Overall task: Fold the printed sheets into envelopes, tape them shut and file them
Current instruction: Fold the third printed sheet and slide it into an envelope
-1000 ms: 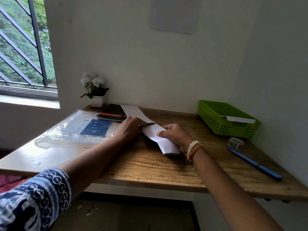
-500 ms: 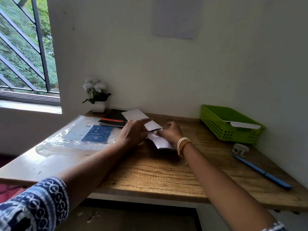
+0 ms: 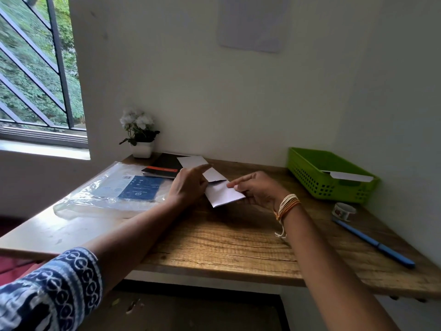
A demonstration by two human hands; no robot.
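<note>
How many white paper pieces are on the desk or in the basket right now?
3: the folded sheet between both hands, a sheet behind it on the notebook, one in the green basket. More may be hidden.

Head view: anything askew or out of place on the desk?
Nothing stands out. The folded sheet lies skewed to the desk edge, but both hands work it. One white envelope pokes over the green basket rim. Tape roll and blue pen lie loose nearby.

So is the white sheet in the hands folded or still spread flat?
Folded. The white sheet is doubled over itself, with a flap edge across its middle, between both hands.
</note>
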